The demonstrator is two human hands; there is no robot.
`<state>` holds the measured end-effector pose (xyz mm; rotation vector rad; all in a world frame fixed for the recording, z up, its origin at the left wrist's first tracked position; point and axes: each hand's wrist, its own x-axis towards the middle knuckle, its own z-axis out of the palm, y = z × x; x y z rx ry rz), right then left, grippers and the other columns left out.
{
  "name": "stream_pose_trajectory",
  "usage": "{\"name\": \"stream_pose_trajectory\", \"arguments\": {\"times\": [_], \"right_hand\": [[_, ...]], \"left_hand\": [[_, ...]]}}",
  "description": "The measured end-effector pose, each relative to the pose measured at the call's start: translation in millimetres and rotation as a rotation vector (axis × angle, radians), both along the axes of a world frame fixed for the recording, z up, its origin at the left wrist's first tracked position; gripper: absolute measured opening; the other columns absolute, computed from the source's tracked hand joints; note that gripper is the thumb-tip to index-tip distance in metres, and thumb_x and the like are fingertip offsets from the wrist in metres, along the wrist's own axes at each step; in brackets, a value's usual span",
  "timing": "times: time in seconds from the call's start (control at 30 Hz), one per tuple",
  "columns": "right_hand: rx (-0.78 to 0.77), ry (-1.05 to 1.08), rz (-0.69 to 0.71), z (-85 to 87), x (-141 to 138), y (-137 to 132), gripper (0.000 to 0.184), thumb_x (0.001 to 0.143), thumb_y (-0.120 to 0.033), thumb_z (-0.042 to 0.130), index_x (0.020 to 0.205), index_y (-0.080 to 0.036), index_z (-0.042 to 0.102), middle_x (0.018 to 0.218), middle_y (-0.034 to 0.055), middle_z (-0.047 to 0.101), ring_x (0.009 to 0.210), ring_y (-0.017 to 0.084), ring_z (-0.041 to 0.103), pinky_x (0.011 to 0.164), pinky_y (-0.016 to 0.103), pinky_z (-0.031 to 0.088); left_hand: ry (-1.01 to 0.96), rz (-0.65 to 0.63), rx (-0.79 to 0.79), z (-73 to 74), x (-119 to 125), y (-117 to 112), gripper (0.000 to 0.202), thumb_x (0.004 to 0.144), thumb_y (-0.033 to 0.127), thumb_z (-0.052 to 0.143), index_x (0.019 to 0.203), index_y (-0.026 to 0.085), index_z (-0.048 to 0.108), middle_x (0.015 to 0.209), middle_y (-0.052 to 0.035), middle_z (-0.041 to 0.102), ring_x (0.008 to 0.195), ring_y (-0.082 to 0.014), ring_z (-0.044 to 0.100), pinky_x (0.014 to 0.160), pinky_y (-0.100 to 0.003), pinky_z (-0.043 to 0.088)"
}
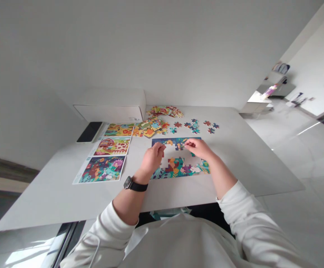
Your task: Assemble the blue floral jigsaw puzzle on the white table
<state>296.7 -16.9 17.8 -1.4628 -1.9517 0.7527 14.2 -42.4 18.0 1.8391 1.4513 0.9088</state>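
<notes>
Jigsaw puzzle (175, 172) lies part-built on the counter (103, 201) beneath left hand (153, 157) and right hand (201, 148), both grips curled, closure on any piece indiscernible; best square tabs before pressing.

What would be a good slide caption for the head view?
Left hand and right hand at a partly assembled puzzle, loose pieces beyond it, printed pictures to its left.
</notes>
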Motion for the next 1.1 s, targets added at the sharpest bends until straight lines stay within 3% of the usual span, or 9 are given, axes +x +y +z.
{"name": "stream_pose_trajectory", "arguments": {"times": [0.23, 0.37, 0.5, 0.63, 0.8, 1.1], "right_hand": [[-0.006, -0.193, -0.264, 1.7, 80, 32, 0.018, 0.090, -0.039, 0.071, 0.093, -0.024, 0.081, 0.087, 0.0040, 0.082, 0.080, 0.020, 0.072, 0.077, 0.029, 0.053], [-0.039, -0.324, -0.436, -2.7, 125, 49, 0.015, 0.089, -0.032, 0.069, 0.091, -0.024, 0.080, 0.093, 0.0047, 0.084, 0.087, 0.020, 0.075, 0.081, 0.029, 0.055], [-0.122, -0.464, -0.637, -7.2, 153, 59, 0.025, 0.088, -0.020, 0.067, 0.107, -0.022, 0.083, 0.112, 0.0099, 0.086, 0.100, 0.023, 0.079, 0.091, 0.030, 0.057], [-0.180, -0.558, -0.689, -8.0, 162, 70, 0.039, 0.089, -0.013, 0.066, 0.125, -0.019, 0.081, 0.127, 0.0135, 0.083, 0.113, 0.025, 0.078, 0.095, 0.030, 0.056], [-0.186, -0.579, -0.638, -5.6, 158, 88, 0.043, 0.094, -0.022, 0.072, 0.137, -0.018, 0.078, 0.127, 0.0150, 0.083, 0.118, 0.027, 0.078, 0.098, 0.031, 0.056], [-0.268, -0.580, -0.576, -0.3, 162, 117, 0.036, 0.084, -0.021, 0.084, 0.120, -0.016, 0.082, 0.118, 0.0134, 0.084, 0.099, 0.025, 0.078, 0.086, 0.031, 0.056]], "left_hand": [[0.051, -0.007, -0.020, 9.5, 2, -6, 0.030, 0.099, 0.048, 0.066, 0.080, 0.025, 0.058, 0.068, 0.0002, 0.072, 0.057, -0.0171, 0.065, 0.060, -0.028, 0.041], [0.087, -0.028, -0.002, 9.2, 3, -8, 0.045, 0.108, 0.054, 0.048, 0.076, 0.024, 0.057, 0.063, -0.0022, 0.067, 0.060, -0.0185, 0.066, 0.061, -0.029, 0.040], [0.054, -0.034, 0.021, 8.3, 3, -9, 0.047, 0.111, 0.056, 0.040, 0.087, 0.024, 0.065, 0.067, -0.0034, 0.069, 0.065, -0.0208, 0.070, 0.063, -0.029, 0.042], [0.041, -0.013, 0.016, 6.2, 3, -8, 0.041, 0.111, 0.056, 0.042, 0.102, 0.025, 0.068, 0.068, -0.0023, 0.069, 0.063, -0.0215, 0.069, 0.062, -0.029, 0.041], [0.059, -0.012, 0.013, 4.5, 3, -8, 0.041, 0.112, 0.055, 0.040, 0.113, 0.025, 0.067, 0.066, 0.0000, 0.068, 0.061, -0.0201, 0.066, 0.062, -0.028, 0.039], [0.066, -0.005, -0.018, 7.1, 3, -8, 0.042, 0.112, 0.054, 0.039, 0.121, 0.024, 0.067, 0.065, 0.0006, 0.066, 0.060, -0.0202, 0.066, 0.063, -0.028, 0.040]]}}
